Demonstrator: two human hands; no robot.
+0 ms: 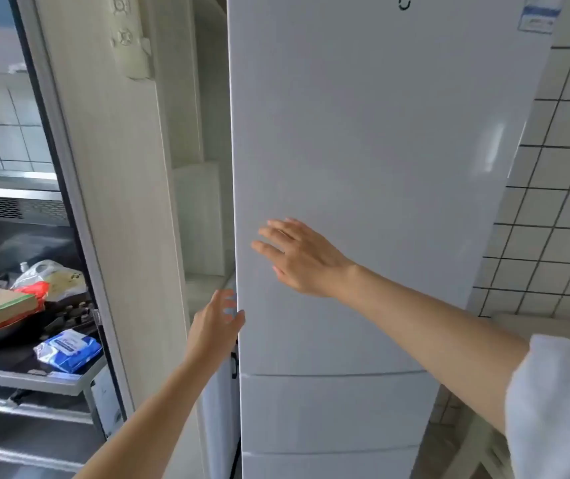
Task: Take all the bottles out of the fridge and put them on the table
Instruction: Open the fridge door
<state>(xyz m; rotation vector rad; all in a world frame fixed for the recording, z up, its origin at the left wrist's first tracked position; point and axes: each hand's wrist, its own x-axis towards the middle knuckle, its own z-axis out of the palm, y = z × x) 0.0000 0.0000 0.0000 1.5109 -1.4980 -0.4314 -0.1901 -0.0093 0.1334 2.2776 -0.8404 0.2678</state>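
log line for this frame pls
stage: opening fridge | fridge door: closed | left hand: at door's left edge | right hand: open, over door front | bottles: none visible

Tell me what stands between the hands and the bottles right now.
The closed upper fridge door blocks the way; no bottle is visible. The left hand curls its fingers around the door's left edge, and the right hand is spread open in front of the door's face. Nothing visible obstructs either hand from the door.

Fridge (363, 167) stands between a doorframe (114, 202) on its left and tiled wall (567, 202) on its right
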